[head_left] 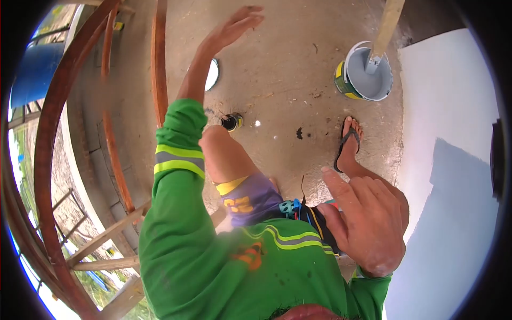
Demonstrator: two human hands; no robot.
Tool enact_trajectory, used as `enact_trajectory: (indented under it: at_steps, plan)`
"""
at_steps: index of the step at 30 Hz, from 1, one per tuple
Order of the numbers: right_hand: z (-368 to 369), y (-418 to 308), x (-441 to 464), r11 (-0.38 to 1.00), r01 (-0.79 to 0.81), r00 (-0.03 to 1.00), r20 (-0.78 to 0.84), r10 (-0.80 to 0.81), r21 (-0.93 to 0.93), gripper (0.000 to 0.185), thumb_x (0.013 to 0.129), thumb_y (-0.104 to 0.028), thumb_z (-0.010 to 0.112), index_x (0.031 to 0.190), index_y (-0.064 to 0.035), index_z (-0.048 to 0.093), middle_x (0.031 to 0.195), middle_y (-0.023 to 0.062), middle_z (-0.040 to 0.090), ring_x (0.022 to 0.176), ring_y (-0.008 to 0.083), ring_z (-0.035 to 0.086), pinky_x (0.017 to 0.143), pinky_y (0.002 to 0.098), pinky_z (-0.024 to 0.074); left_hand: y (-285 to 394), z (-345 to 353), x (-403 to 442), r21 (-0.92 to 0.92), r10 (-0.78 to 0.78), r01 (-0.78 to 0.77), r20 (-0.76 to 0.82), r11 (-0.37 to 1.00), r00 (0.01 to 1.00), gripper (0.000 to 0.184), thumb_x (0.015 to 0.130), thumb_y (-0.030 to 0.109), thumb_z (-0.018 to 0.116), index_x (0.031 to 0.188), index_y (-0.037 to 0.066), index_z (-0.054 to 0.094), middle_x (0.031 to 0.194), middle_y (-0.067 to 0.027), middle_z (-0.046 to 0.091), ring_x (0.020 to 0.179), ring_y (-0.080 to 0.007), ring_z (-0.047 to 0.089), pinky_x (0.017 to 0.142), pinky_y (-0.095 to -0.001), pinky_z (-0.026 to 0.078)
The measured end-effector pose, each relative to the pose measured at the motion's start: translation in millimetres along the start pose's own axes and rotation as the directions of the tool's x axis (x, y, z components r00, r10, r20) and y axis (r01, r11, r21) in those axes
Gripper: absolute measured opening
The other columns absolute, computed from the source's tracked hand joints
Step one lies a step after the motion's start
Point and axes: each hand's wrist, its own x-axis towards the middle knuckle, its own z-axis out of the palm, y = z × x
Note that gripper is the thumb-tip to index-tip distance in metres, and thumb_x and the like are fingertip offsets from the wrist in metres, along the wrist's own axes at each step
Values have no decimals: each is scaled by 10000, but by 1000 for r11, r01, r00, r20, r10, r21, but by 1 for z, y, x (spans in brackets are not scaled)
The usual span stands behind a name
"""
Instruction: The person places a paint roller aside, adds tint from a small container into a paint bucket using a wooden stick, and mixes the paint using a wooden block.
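Stretched out above the floor at the upper middle, my left hand [237, 25] holds nothing and its fingers extend to the right. My right hand [368, 218] hovers by my waist, thumb and index finger apart, with nothing visible in it. Beside it a teal item [289, 208] and dark straps lie against my shirt. A bucket of grey paint [368, 77] stands at the upper right, with a wooden pole [389, 26] reaching into it. The small dark can [231, 122] sits near my knee, and a white round object [212, 74] is partly behind my left forearm.
A wall [448, 80] on the right has a grey-blue painted area [453, 202]. Reddish metal bars [160, 64] and wooden pieces [109, 234] stand at the left, with a blue barrel [37, 69] beyond. My sandalled foot [349, 141] rests below the bucket.
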Motion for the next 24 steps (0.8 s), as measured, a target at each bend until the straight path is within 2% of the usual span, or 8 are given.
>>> enact_trajectory:
  at_steps: [1,5,6,9,10,13,19,24]
  plan:
    - [1,2,1,1000,-23,1000,4,23,6,488,793,-206,744,1245,-57,636,769,59,544,730,230,578,680,362,471,-27,-19,-40,89,-30,35,-63,995,998,575,987,370,572,1450,40,490,1356,-157,615,1215,-254,588,1034,-400,462]
    - [7,12,4,994,-105,994,21,105,-5,476,791,-206,757,1232,-57,653,885,75,631,767,272,601,689,379,482,-124,-31,-201,-199,-300,273,-118,941,947,587,951,212,628,1481,49,436,1394,-170,576,1261,-290,554,1068,-420,465]
    - [9,13,5,994,-113,993,25,113,-13,474,790,-204,760,1227,-55,656,924,81,655,780,282,609,690,384,485,-126,-16,-239,-218,-412,375,-162,901,897,622,925,186,621,1486,23,405,1378,-243,560,1257,-331,557,1039,-439,498]
    - [6,7,10,990,-138,988,70,138,-2,493,766,-185,770,1226,-50,656,995,117,686,807,312,626,698,402,490,-192,51,-340,-62,-634,642,-256,764,730,802,831,256,751,1510,53,375,1442,-270,497,1272,-404,530,1046,-508,486]
    - [5,4,12,991,-131,987,93,130,10,500,756,-174,769,1225,-46,656,986,123,686,802,316,625,699,405,489,-232,87,-366,-177,-659,639,-309,749,686,894,770,277,804,1516,50,366,1447,-262,499,1262,-385,535,1023,-508,485]
    - [6,-1,21,990,-132,983,135,124,56,516,727,-142,762,1219,-34,655,949,136,683,785,326,619,699,413,486,-214,158,-365,-170,-695,702,-423,691,582,1114,603,366,923,1518,62,365,1423,-218,535,1236,-336,535,995,-501,436]
    - [9,-5,49,989,-146,965,220,141,4,510,709,-91,740,1206,-17,652,944,145,695,775,342,615,708,420,492,-237,210,-335,-145,-547,595,-602,791,582,1094,622,379,926,1497,49,359,1409,-179,519,1309,-350,460,1126,-524,294]
    - [13,4,64,998,-63,967,247,54,27,504,718,-96,737,1209,-21,652,1005,164,711,801,349,627,729,423,505,-235,218,-309,-183,-586,649,-650,739,484,1078,655,434,902,1506,68,350,1413,-158,517,1352,-356,391,1154,-522,234]
